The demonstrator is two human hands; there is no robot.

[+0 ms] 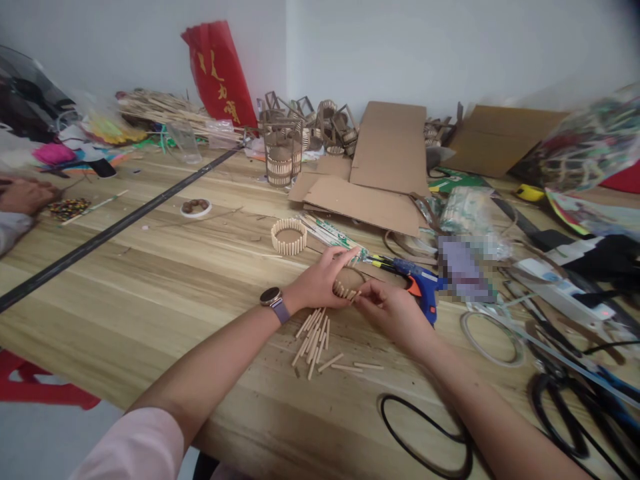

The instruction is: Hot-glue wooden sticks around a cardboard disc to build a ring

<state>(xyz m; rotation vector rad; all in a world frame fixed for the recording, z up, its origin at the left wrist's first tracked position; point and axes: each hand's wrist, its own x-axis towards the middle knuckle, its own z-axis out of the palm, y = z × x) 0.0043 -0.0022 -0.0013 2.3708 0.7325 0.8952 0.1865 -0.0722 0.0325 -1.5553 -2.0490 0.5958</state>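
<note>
Hands: both are working close together over the near middle of the table (pixel 150 287), meeting at one small piece.
Left hand: it (pixel 320 279) is clasping a brown ring (pixel 353 274) between thumb and fingers, the watch (pixel 271 298) sitting at its wrist.
Right hand: its thumb and forefinger are pinching at the ring's near right side, seemingly on an end stick; the hand (pixel 393 312) is partly hiding that contact.
Ring in hand: it is lying tilted between the two hands, and a short row of sticks (pixel 345 291) is lining its near side.
Step in hand: sticks are, by my judgement, being fixed side by side around the ring.
Next move: it is probably calling for a steady left hold while the right is keeping the end stick straight and snug against its neighbour.
Loose sticks: a scattered pile (pixel 314 337) is lying just on the near side of the left hand.
Stick-walled ring: one fully lined ring (pixel 289 247) is standing on the far left of the hands.
Glue gun: the blue tool (pixel 426 287) is resting just beyond the right hand; whether it is heating, I cannot tell.
Far side: small baskets (pixel 280 170) are standing left of the cardboard (pixel 390 150).
Far left: another person's hand (pixel 27 195) is resting near a beaded heap (pixel 70 209).
</note>
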